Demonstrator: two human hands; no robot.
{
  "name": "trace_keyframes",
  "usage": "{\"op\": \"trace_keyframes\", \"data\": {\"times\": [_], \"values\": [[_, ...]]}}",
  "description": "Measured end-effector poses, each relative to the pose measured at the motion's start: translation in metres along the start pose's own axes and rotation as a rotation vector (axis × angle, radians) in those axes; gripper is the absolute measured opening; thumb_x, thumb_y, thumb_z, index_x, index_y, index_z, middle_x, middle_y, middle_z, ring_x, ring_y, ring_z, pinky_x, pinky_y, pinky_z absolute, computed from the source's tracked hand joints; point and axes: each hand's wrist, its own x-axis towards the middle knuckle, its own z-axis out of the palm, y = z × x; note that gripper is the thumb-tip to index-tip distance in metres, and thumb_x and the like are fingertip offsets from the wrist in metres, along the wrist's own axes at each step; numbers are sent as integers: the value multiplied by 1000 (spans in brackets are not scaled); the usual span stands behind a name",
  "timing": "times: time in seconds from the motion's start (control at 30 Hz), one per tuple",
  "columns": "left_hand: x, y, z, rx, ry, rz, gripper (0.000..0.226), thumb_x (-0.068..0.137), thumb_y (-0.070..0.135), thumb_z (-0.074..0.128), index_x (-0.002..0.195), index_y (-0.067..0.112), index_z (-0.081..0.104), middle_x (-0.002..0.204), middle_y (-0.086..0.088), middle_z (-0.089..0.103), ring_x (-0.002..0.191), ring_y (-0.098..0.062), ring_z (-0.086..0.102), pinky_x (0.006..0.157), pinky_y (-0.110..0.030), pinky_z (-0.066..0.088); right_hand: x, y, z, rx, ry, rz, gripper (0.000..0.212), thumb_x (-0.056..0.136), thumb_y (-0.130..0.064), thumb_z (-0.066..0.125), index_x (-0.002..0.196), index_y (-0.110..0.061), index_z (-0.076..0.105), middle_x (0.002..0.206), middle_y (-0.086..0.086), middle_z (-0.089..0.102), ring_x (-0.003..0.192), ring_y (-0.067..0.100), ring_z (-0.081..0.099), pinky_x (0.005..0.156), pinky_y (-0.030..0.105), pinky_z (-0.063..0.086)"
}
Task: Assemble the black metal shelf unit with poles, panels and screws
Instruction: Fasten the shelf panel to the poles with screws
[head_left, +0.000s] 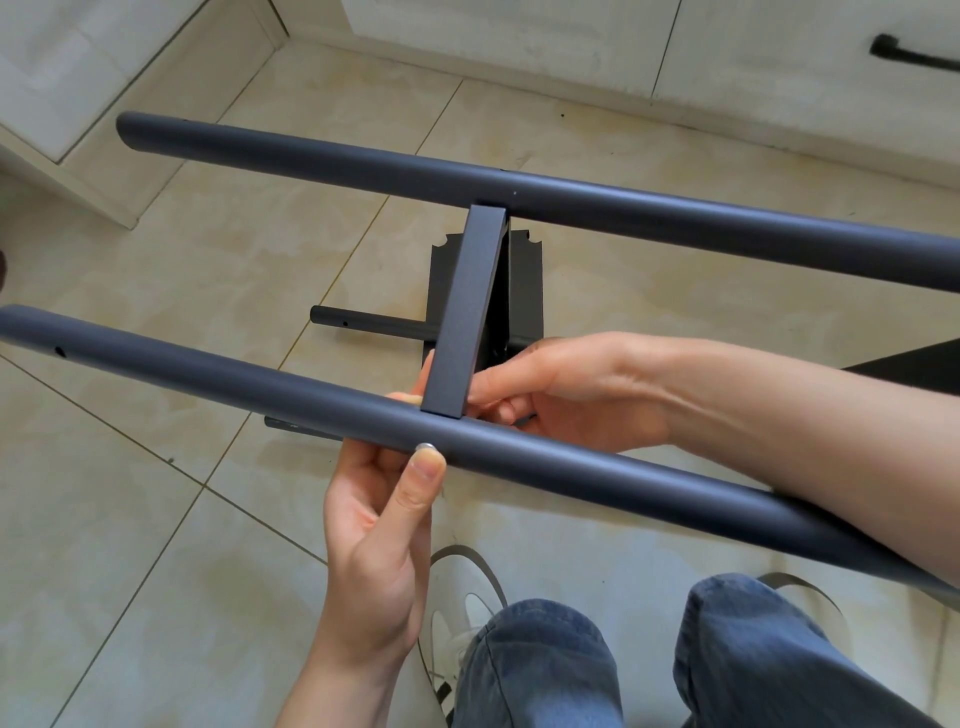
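Crossbar (467, 306) between 2 poles, panels (524, 291) probably on floor (156, 519) behind

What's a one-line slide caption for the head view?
Left hand presses a screw into the near pole while right hand steadies the crossbar.

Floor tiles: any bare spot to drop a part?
Bare beige floor tiles lie left of the left hand, below the near dark metal pole. Crowded around the flat black crossbar, right hand and black panel.

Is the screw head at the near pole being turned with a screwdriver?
No: the left hand's thumb rests bare against the screw head on the near pole, and no tool shows.
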Motion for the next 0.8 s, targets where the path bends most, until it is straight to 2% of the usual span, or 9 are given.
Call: {"op": "trace_keyframes", "data": {"times": [0.07,0.13,0.17,0.3,0.47,0.57,0.67,0.73,0.8], "values": [[0,0,0,-4,8,-2,39,76,44,84,110,27,73,105,-2,73,107,-20,68,96,-27,51,2,0,2,5,2,-7,26,96,-33,60,80,-17,72,55,-7,54,58,7,54,62,20,51],[0,0,0,-9,9,-2,39,77,43,84,110,26,72,106,-4,73,107,-22,68,96,-28,51,1,0,1,18,-8,-31,25,96,-33,60,109,-15,71,62,-6,59,67,9,55,70,23,50],[0,0,1,-10,7,0,38,77,43,83,110,26,72,106,-4,73,107,-22,68,96,-27,51,-1,-2,0,23,-7,-28,28,93,-32,63,113,-15,71,65,-6,61,70,10,56,72,25,49],[0,1,2,-13,7,3,36,79,42,82,111,27,73,107,-2,73,106,-19,68,94,-25,51,-7,-4,-4,-18,-24,3,14,79,-32,72,88,-21,74,67,-6,63,68,9,58,68,26,50],[1,1,1,-10,11,1,37,80,42,81,112,26,72,107,-3,74,107,-19,68,95,-25,51,2,0,5,-26,29,-10,20,96,-34,62,98,-15,69,62,-6,58,67,9,56,74,25,50],[1,1,0,-3,10,-7,38,81,41,81,114,26,71,111,-5,73,110,-24,68,97,-28,51,0,-1,1,8,7,-21,33,92,-35,65,115,-12,71,71,-6,65,83,13,58,84,30,50],[2,2,1,-6,13,-12,39,80,42,82,115,27,72,114,-5,72,112,-23,67,97,-27,50,-5,-4,-4,-10,-32,-10,29,74,-34,74,98,-19,74,78,-5,68,86,15,58,82,31,50],[2,1,1,-7,16,-11,40,80,42,82,115,27,72,115,-4,73,112,-22,67,96,-26,51,-5,-4,-3,-35,-4,4,17,76,-33,74,85,-19,75,78,-2,67,82,15,58,80,31,50],[2,1,1,-10,13,-9,39,80,42,82,114,27,72,114,-4,73,112,-22,67,96,-26,51,-2,-4,1,-41,39,17,22,87,-32,69,98,-15,75,75,-2,64,78,14,57,80,31,49]]}}
